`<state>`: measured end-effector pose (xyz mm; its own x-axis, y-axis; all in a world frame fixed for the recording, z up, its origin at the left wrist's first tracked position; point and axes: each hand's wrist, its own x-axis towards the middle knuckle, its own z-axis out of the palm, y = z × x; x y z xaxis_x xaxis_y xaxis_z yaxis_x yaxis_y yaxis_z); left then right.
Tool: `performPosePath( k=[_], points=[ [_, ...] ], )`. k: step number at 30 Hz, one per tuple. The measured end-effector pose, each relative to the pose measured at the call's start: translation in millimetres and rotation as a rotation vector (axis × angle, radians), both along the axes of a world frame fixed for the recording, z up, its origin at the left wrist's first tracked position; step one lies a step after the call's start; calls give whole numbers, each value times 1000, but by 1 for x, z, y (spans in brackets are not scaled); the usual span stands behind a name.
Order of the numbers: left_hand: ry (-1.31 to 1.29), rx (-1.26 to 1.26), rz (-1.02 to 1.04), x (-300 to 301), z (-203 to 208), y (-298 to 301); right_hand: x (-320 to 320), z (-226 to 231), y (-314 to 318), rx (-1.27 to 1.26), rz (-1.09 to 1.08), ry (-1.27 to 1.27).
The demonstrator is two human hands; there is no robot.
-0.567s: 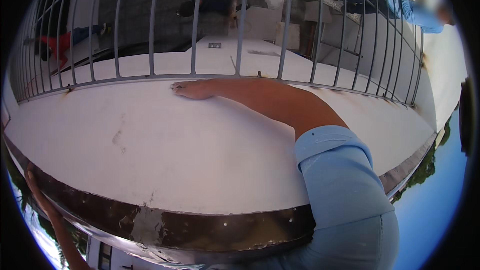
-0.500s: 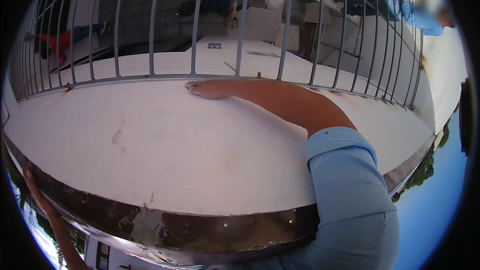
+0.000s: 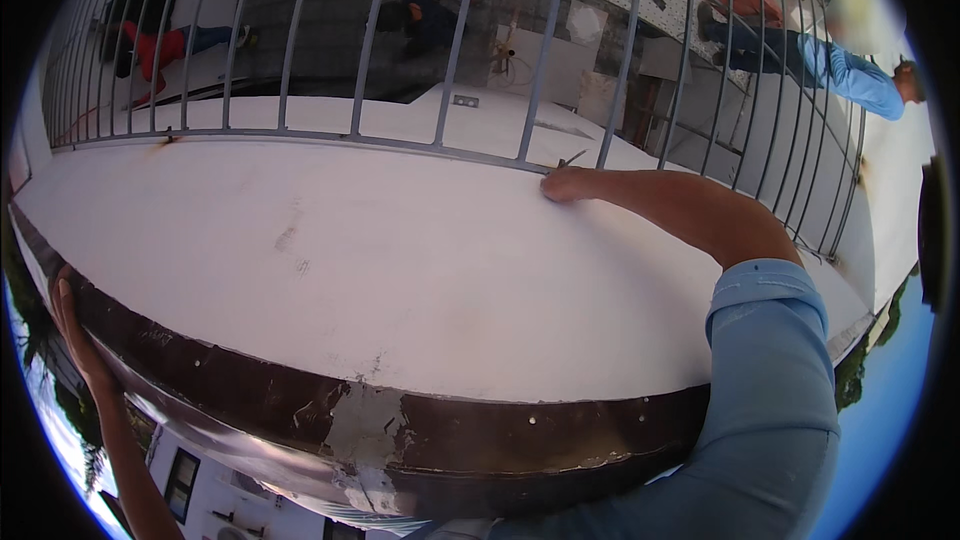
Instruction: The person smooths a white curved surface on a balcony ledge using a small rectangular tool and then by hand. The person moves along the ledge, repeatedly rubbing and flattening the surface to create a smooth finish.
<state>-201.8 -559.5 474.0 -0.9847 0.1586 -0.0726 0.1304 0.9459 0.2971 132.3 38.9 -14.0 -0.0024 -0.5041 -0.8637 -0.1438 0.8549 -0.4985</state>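
My right hand (image 3: 567, 184) is closed in a fist on the white ledge (image 3: 420, 260), against the bottom rail of the grey metal railing (image 3: 440, 150). A short, thin grey strip (image 3: 573, 158) shows just beyond the knuckles. Whether the fist grips it is hard to see, since the fingers are tucked under. My left hand (image 3: 75, 325) lies at the far left on the dark brown edge band (image 3: 270, 395) of the ledge, fingers stretched along it and holding nothing.
Past the bars, a lower white surface (image 3: 400, 118) carries a small grey rectangular piece (image 3: 465, 100). Far below are people, one in red (image 3: 160, 50), one in dark clothes (image 3: 432, 22). A person in a light blue shirt (image 3: 860, 78) is at upper right. Grey patch (image 3: 365, 425) marks the band.
My right hand has moved right along the railing's foot, its fingers going from stretched out to curled in. My left hand stays on the band; the view has shifted a little.
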Motion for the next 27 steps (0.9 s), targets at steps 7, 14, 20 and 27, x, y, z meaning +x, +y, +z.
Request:
performPosePath(
  k=[7,14,20,27],
  points=[
    [19,94,180,9,0,2,-3,82,29,89,-713,54],
    [26,7,7,4,-1,-15,38,124,87,103,-936,-138],
    [-12,60,55,4,-6,-25,85,101,119,-84,-731,111],
    [31,-48,-78,5,-2,-29,85,163,127,176,-895,-65]
  ],
)
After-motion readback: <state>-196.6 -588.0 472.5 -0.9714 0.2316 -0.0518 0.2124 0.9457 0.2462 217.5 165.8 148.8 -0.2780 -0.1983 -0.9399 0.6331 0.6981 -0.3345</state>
